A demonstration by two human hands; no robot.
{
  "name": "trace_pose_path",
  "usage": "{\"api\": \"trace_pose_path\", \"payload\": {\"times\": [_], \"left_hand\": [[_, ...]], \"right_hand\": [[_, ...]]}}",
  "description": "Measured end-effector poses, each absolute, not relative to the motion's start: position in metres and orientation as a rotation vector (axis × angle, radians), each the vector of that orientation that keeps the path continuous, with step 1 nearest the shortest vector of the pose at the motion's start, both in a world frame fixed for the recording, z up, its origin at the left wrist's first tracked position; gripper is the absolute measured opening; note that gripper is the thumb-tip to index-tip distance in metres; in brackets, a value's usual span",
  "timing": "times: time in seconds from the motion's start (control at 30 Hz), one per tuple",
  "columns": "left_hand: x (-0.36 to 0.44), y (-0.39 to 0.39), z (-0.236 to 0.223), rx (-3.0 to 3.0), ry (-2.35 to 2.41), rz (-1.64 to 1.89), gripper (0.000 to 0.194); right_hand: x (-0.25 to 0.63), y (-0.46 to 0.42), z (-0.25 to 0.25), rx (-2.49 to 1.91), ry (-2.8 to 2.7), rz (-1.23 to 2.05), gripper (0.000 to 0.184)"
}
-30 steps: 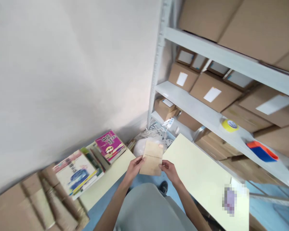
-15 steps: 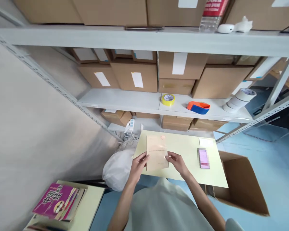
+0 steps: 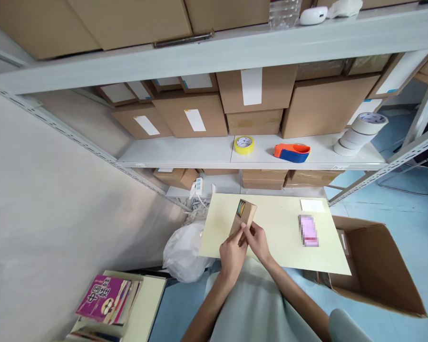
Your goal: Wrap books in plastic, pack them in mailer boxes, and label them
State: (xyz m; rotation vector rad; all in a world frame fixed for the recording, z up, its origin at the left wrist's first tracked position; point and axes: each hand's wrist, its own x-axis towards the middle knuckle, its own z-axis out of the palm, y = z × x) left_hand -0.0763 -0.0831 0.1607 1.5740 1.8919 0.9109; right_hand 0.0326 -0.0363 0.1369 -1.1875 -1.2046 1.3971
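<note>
A tan book [image 3: 241, 216] with a small dark picture on its cover is held up over the front part of the pale yellow tabletop [image 3: 281, 254]. It is tilted, and its thick edge faces right. My left hand [image 3: 232, 254] is closed round its lower end, which the fingers partly hide. From the right, my right hand [image 3: 257, 241] pinches the book's lower right edge, with its fingertips close to the left hand's. To the right on the tabletop lie a pixelated pink-purple item [image 3: 308, 231] and a white slip of paper [image 3: 312, 205].
Behind the table, a metal shelf [image 3: 185, 151] carries cardboard boxes, a yellow tape roll [image 3: 244, 145], an orange-and-blue tape dispenser [image 3: 291, 152] and white tape rolls [image 3: 360, 133]. An open carton [image 3: 381, 266] stands right, a white plastic bag [image 3: 186, 256] left. Books [image 3: 105, 299] are stacked lower left.
The book has been turned from flat to tilted, showing a pictured cover and its thick edge. My left hand has moved right, close to my right hand. The camera view has shifted.
</note>
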Motion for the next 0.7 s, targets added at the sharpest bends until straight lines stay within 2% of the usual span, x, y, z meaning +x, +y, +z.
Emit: {"api": "trace_pose_path", "payload": {"times": [0.13,0.3,0.47,0.7], "left_hand": [[-0.09,-0.084,0.149,1.571,1.676,0.998,0.05],[-0.14,-0.067,0.151,1.103,1.709,1.179,0.066],[-0.165,-0.064,0.175,0.788,1.343,1.092,0.06],[-0.164,-0.07,0.182,0.741,1.357,1.158,0.058]], "right_hand": [[0.053,-0.026,0.134,-1.144,-1.143,1.427,0.056],[0.076,-0.02,0.15,-0.998,-1.006,1.767,0.054],[0.075,-0.022,0.163,-0.943,-0.998,1.855,0.058],[0.07,-0.019,0.162,-1.034,-1.13,1.825,0.066]]}}
